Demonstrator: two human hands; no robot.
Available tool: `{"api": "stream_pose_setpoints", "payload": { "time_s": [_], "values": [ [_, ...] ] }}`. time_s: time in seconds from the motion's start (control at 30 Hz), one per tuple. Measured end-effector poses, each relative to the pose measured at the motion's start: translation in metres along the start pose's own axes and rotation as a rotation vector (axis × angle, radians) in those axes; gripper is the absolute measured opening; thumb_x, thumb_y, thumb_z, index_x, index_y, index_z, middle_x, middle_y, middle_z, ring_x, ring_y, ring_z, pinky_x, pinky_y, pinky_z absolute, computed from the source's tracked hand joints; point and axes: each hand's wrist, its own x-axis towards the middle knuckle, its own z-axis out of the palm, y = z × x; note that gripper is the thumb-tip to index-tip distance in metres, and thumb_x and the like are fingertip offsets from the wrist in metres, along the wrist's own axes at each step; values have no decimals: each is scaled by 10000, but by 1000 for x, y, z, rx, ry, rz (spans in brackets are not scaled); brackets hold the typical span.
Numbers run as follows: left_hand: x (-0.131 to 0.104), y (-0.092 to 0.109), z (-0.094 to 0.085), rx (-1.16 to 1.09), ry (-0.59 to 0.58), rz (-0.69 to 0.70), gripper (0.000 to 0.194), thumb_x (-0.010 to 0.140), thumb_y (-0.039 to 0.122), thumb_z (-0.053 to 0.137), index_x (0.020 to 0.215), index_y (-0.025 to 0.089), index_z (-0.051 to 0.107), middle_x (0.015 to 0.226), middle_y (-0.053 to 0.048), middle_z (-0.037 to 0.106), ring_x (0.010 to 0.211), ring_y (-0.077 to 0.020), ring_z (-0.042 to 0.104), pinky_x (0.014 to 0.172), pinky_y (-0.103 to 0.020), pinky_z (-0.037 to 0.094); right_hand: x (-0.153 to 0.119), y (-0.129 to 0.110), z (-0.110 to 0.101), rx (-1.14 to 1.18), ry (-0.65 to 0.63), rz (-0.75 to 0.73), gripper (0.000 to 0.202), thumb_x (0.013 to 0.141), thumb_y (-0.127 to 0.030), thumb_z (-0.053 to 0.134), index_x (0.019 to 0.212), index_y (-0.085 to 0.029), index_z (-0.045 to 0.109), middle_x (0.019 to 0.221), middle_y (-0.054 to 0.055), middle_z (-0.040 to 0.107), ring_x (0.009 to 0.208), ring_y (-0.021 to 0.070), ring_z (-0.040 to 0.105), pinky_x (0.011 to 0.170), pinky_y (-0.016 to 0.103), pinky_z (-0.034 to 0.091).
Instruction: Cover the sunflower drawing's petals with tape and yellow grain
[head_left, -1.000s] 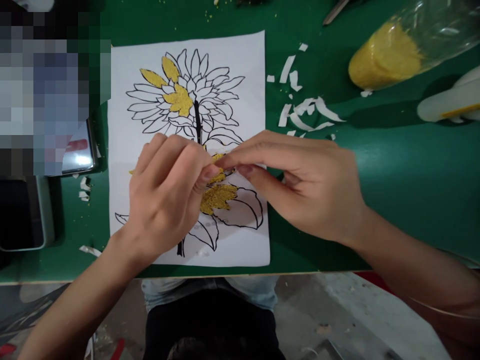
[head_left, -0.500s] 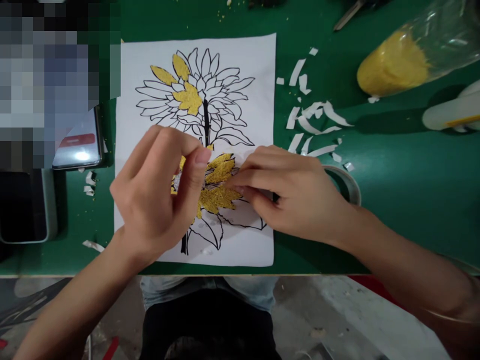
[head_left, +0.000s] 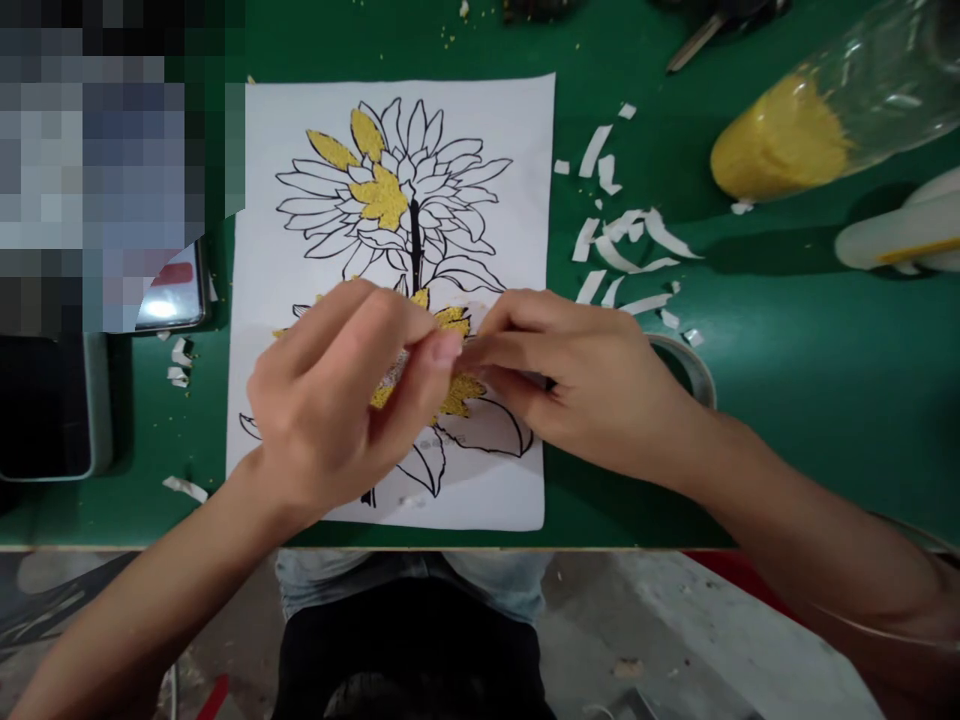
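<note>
A white sheet (head_left: 255,200) printed with black flower outlines lies on the green table. Some petals are covered in yellow grains, among them a patch (head_left: 381,198) on the upper flower. My left hand (head_left: 349,385) is closed in a pinch over the lower flower. Close against its fingertips, my right hand (head_left: 577,375) pinches too, above the lower flower's right side. Whatever lies between the fingers is too small or hidden to make out. Both hands cover much of the lower flower.
Scraps of white paper (head_left: 626,240) lie right of the sheet, near a roll of tape (head_left: 701,370). Farther right are a clear bottle with yellow grains (head_left: 784,140) and a white bottle (head_left: 892,235). Phones (head_left: 45,410) lie at the left; a key (head_left: 697,42) is at the back.
My left hand has moved right, bringing its fingertips up to those of my right hand. My right hand has stayed nearly in place.
</note>
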Motion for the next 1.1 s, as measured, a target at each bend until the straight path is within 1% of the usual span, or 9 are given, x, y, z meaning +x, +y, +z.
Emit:
{"api": "stream_pose_setpoints", "payload": {
  "time_s": [0.07,0.13,0.2,0.27,0.33,0.43,0.8,0.97,1.1],
  "values": [
    [-1,1,0,-106,-28,74,162,842,161,536,692,183,480,579,30,527,513,-75,498,487,-234,414,0,0,-2,46,43,33,270,827,-96,455,847,-247,678,832,20,649,754,154,598,616,284,458],
    [-3,3,0,-178,-142,193,204,829,169,544,638,184,473,529,28,523,494,-86,502,465,-242,413,0,1,-3,46,70,48,250,837,-109,460,845,-242,670,855,13,656,768,148,608,635,282,467],
    [-6,7,3,-183,-281,348,242,817,178,550,588,186,474,504,25,542,475,-94,495,442,-247,403,0,2,-2,13,73,37,225,852,-133,465,832,-230,667,861,14,662,780,145,615,643,277,470],
    [-9,12,6,-156,-351,481,262,791,177,569,548,185,470,486,29,547,443,-91,458,414,-247,377,1,3,-1,-24,63,23,209,866,-154,470,825,-219,664,866,20,669,782,141,619,637,268,468],
    [-12,15,10,-126,-409,538,257,768,154,570,534,185,467,478,35,540,435,-93,443,408,-246,370,1,4,0,-53,62,5,202,874,-161,473,812,-206,660,857,25,672,774,135,619,625,259,463],
    [-15,19,12,-98,-451,556,243,765,121,532,543,192,463,481,46,528,432,-93,436,409,-241,373,2,4,1,-91,42,-25,234,887,-159,453,770,-190,654,818,23,666,749,123,609,613,249,452],
    [-15,19,13,-110,-432,535,254,762,108,521,531,194,462,470,46,520,430,-100,429,407,-244,366,2,4,-4,-144,-59,-77,283,902,-171,417,728,-169,640,760,39,640,680,125,574,578,255,428],
    [-15,19,13,-123,-429,527,243,748,104,537,530,190,474,472,43,529,436,-101,436,413,-244,366,1,6,-6,-76,-21,-75,225,872,-119,446,803,-179,652,829,25,669,733,120,607,599,239,447],
    [-15,19,13,-124,-429,527,247,753,105,534,530,190,472,475,42,531,435,-101,431,415,-246,359,3,4,-4,-73,-1,-21,173,863,-154,483,786,-197,631,804,12,670,725,123,603,597,244,435]
  ]
}}
